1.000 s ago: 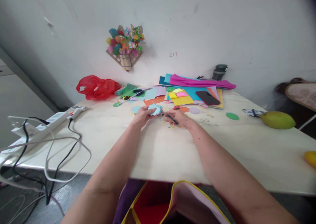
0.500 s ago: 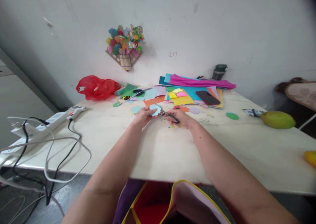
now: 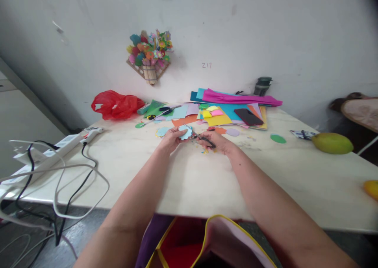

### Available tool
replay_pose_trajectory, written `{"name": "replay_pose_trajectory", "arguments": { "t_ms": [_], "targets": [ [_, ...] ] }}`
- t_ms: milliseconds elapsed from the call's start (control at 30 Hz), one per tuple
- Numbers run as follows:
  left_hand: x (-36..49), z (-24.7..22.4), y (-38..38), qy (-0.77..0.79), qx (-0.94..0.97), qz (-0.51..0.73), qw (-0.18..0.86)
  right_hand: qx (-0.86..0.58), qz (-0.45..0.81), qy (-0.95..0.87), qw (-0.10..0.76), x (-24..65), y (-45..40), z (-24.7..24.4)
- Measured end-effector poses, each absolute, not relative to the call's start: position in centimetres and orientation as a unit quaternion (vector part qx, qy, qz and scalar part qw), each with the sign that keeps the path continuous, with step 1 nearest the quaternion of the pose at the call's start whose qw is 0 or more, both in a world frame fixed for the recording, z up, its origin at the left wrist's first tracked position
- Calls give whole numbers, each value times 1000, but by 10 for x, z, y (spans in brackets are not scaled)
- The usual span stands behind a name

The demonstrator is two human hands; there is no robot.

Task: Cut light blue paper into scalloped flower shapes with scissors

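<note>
My left hand (image 3: 171,139) pinches a light blue paper piece (image 3: 186,132) with a scalloped edge. My right hand (image 3: 217,141) is closed round the dark handles of a pair of scissors (image 3: 209,141), whose blades point up and left at the paper's right edge. Another light blue scalloped piece (image 3: 162,132) lies on the table just left of my left hand. Small yellow and blue scraps (image 3: 204,152) are under the scissors. An orange cutout (image 3: 220,130) and a pale purple oval (image 3: 232,132) lie beyond my right hand.
Coloured sheets (image 3: 218,120) and a phone (image 3: 248,117) lie at the back. A red bag (image 3: 116,104) and second scissors (image 3: 166,110) are further left. A power strip (image 3: 63,146) with cables occupies the left. A green fruit (image 3: 332,143) sits at the right.
The light blue paper in my left hand has turned slightly, and the scissors have shifted a little beside it. Both hands keep their hold.
</note>
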State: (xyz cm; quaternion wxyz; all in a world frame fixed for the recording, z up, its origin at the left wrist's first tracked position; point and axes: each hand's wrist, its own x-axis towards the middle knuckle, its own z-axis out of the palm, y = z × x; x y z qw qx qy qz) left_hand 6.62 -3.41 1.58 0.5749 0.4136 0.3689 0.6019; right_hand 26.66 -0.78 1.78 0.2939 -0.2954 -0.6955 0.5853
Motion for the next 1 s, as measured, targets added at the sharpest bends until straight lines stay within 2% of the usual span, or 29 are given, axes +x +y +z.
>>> {"name": "replay_pose_trajectory", "arguments": {
  "t_ms": [1000],
  "targets": [
    [72, 17, -37, 370, 429, 591, 575, -299, 584, -691, 303, 266, -9, 18]
  ]
}}
